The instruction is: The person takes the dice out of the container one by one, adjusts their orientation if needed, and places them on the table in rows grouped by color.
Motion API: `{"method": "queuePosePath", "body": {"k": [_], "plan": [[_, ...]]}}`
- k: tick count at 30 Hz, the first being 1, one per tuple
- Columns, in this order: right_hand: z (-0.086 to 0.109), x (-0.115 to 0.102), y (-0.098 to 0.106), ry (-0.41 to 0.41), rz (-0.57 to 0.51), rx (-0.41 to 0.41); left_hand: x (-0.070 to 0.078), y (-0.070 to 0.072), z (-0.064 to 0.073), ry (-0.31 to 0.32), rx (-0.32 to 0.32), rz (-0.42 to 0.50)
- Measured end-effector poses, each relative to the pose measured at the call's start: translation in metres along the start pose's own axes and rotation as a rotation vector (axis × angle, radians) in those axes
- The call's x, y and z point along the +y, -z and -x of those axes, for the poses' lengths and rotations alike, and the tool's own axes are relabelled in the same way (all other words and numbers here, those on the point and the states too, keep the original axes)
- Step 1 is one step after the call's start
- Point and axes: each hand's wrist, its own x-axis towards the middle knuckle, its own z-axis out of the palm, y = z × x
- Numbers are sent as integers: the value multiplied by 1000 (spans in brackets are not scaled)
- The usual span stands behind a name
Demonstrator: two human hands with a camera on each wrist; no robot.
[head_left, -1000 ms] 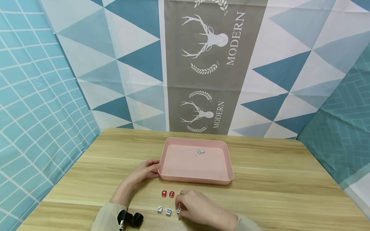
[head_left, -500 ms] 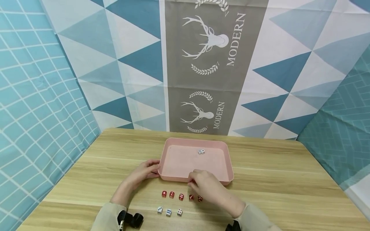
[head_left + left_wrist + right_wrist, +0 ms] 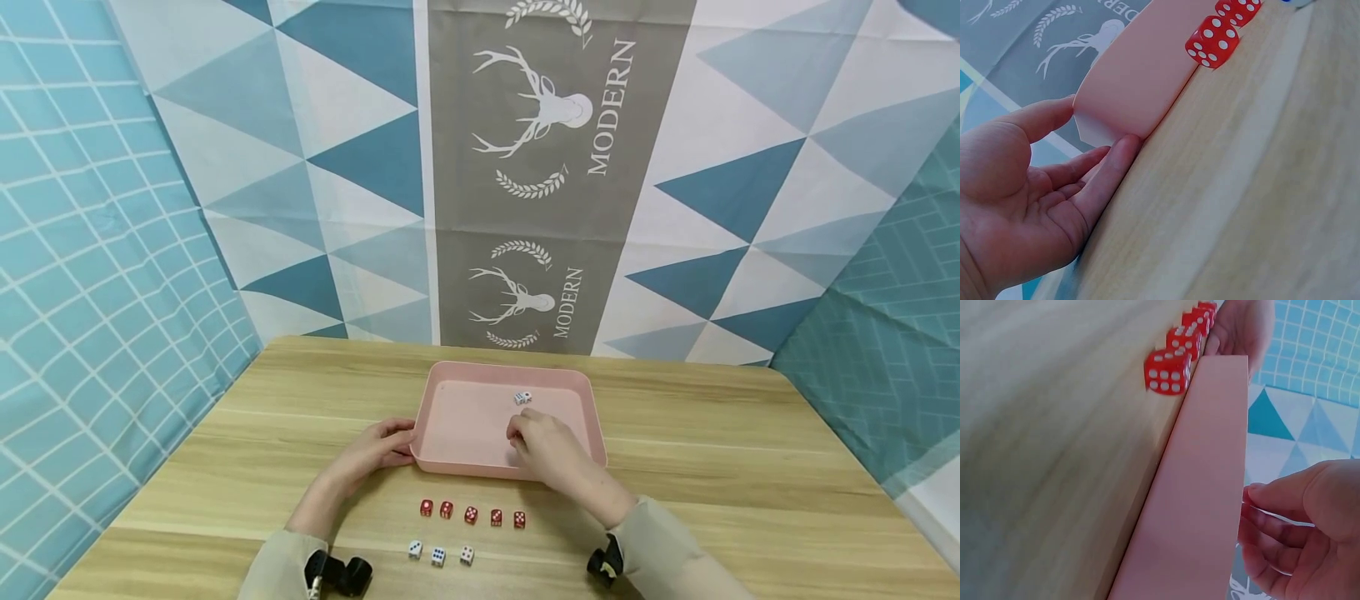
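Note:
A shallow pink tray (image 3: 465,421) lies on the table with two white dice (image 3: 522,398) near its back side. My left hand (image 3: 367,454) holds the tray's front left corner; in the left wrist view its thumb touches the rim and its fingers bear on the wall low down. Over the front right of the tray is my right hand (image 3: 551,450), fingers loosely curled. The right wrist view shows no thing between its thumb and fingers, though the tray wall (image 3: 1191,481) covers part of the fingertips.
Several red dice (image 3: 471,515) form a row in front of the tray. Nearer to me, three white dice (image 3: 438,557) make another row. A patterned cloth wall (image 3: 360,250) rises behind the wooden table (image 3: 697,467).
My right hand has left the rightmost white die of the near row and moved forward over the tray, uncovering the right part of the red row. The left hand stays at the tray.

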Motion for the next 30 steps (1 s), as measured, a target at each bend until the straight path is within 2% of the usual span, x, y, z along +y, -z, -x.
{"method": "queuePosePath", "body": {"k": [10, 17, 30], "plan": [[-14, 20, -4, -9, 91, -44, 2, 0, 0, -5, -5, -1], [-21, 31, -4, -80, 49, -159, 0, 0, 1, -3, -3, -7], [-25, 47, -11, -133, 17, -252, -2, 0, 0, -5, 8, 5]]}}
